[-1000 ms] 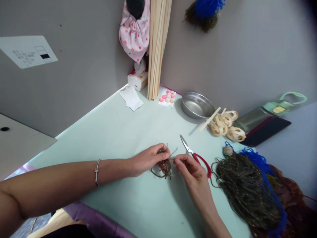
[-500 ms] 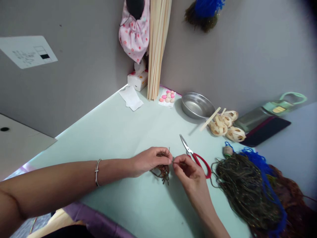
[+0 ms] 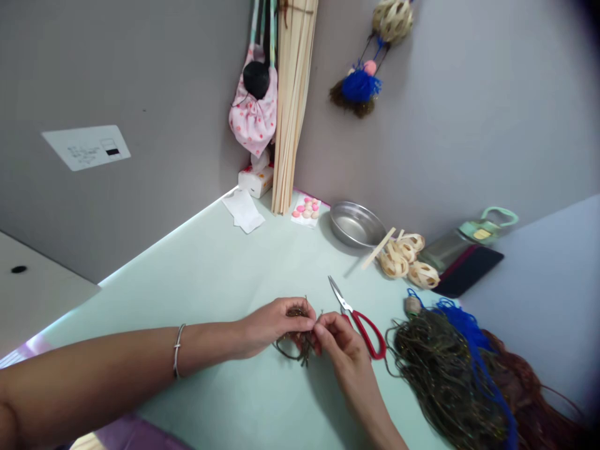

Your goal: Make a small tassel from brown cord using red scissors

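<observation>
Above the middle of the table, my left hand (image 3: pixel 276 322) is closed around a small bundle of dark brown-green cord (image 3: pixel 304 350), whose loose ends hang below the fingers. My right hand (image 3: pixel 344 347) pinches a thin strand at the bundle's edge, its fingertips touching those of the left. Just beyond the right hand lie red-handled scissors (image 3: pixel 372 334) with their tips pointing away. To the right spreads a large heap of dark olive cord (image 3: pixel 435 362), with blue yarn (image 3: pixel 469 325) over it and reddish-brown cord (image 3: pixel 520 381) beside it.
A steel bowl (image 3: pixel 357 225) stands at the back, near woven strip balls (image 3: pixel 396 259) and a flat strip (image 3: pixel 379 249). A bottle (image 3: pixel 450 244) and a dark phone-like slab (image 3: pixel 471 272) lie right. Pink beads (image 3: pixel 307 208), wooden strips (image 3: pixel 290 125) and a tissue box (image 3: pixel 255 181) are at the corner.
The camera view has tilted up and shifted, showing more of the hanging blue tassel. My right hand has come closer to my left, and their fingertips now meet at the cord.
</observation>
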Demonstrator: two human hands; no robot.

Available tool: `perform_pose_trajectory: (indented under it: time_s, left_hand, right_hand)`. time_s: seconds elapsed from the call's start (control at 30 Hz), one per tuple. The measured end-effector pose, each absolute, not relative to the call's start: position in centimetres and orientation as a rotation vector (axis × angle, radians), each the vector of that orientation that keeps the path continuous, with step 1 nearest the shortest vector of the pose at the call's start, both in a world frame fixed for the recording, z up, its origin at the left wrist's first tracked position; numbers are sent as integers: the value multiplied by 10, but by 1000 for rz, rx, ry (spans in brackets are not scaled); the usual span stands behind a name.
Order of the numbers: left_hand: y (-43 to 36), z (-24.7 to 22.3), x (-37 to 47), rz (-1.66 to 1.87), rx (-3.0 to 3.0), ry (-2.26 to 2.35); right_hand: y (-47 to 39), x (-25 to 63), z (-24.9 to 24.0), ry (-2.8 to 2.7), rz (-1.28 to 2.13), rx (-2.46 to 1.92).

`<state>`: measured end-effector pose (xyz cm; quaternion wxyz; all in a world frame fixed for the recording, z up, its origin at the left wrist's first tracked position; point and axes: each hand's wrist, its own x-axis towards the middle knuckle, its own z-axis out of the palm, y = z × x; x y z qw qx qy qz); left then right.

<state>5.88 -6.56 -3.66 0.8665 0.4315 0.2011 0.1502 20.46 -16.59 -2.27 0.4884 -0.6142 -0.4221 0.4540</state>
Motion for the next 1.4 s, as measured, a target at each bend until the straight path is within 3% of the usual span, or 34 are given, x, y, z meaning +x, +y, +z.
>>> perform_pose_trajectory:
  time_s: [0.37,0.67,0.83,1.0,1.4]
  left_hand:
    - [-67,-41,55,305,809,336]
    - [-65,-34,55,371,812,187]
    - [-64,-40,57,428,923,268]
    - [-68,-53,61,414,1000,324]
    - [-73,-52,63,407,1144,326]
  right_hand:
    - [-165,200,-28,-1074,940,-1542]
    - [-166,197,-29,-862,1216,-1393]
    - [-163,198,-28,-711,1140,-1283]
    - [-163,199,-26,-816,962,-1338]
    - [-166,199,-18,-957,1023,-1384]
